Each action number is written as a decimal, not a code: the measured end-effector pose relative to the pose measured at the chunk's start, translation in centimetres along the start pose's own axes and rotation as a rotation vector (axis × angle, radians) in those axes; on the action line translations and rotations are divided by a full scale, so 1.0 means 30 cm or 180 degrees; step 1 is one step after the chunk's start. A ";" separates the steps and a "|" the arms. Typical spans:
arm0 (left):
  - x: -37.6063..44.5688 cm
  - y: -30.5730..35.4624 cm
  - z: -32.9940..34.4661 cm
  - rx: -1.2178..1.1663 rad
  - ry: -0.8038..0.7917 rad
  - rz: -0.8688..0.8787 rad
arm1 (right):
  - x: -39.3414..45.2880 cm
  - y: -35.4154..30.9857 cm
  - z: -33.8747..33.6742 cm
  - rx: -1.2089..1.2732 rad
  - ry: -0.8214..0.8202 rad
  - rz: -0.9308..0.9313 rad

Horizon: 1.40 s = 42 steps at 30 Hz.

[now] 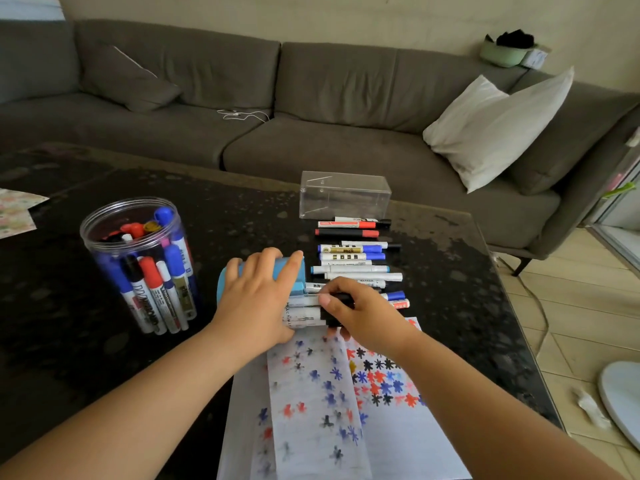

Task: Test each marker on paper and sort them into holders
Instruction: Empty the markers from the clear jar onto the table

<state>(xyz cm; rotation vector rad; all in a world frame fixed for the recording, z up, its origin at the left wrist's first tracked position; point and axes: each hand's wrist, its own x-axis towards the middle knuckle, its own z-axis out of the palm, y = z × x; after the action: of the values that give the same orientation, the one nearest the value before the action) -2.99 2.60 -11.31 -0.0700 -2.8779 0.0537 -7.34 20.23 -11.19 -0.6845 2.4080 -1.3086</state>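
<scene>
A blue holder (294, 275) lies on its side on the dark table, and my left hand (256, 296) holds it from above. Several white markers with black caps (304, 311) stick out of its mouth toward the right. My right hand (363, 313) pinches the black-capped end of these markers. A row of loose markers (353, 261) in red, blue and white lies just beyond my right hand. White paper (322, 403) covered with red, blue and black test marks lies in front of me.
A clear round jar (114, 216) with several markers stands at the left. A clear rectangular box (343, 195) sits behind the marker row. A grey sofa runs along the back; the table's right edge drops to a tiled floor.
</scene>
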 end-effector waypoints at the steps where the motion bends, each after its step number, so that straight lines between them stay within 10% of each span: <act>1: 0.003 -0.007 0.003 0.0027 -0.0047 -0.0028 | -0.003 0.014 -0.024 0.0153 0.0010 0.0109; 9: 0.015 -0.065 0.022 -0.0034 -0.0006 -0.0259 | 0.009 0.220 -0.268 0.1752 0.0475 0.0857; 22: 0.032 -0.054 0.054 -0.0286 0.0559 0.0015 | 0.111 0.256 -0.148 -0.2730 0.0278 0.0684; 30: -0.003 -0.045 0.034 -0.1089 0.0559 0.0002 | 0.001 0.069 -0.059 -0.1548 0.0467 -0.0428; 42: 0.017 -0.125 0.081 -0.3892 0.0749 -0.1597 | 0.019 0.000 0.008 -0.0777 0.0384 0.0399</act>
<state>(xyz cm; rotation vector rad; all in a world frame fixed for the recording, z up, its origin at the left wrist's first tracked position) -4.28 -1.21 -13.35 0.3780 -2.1730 -1.6198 -7.71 19.75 -11.35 -0.5178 2.6894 -1.0450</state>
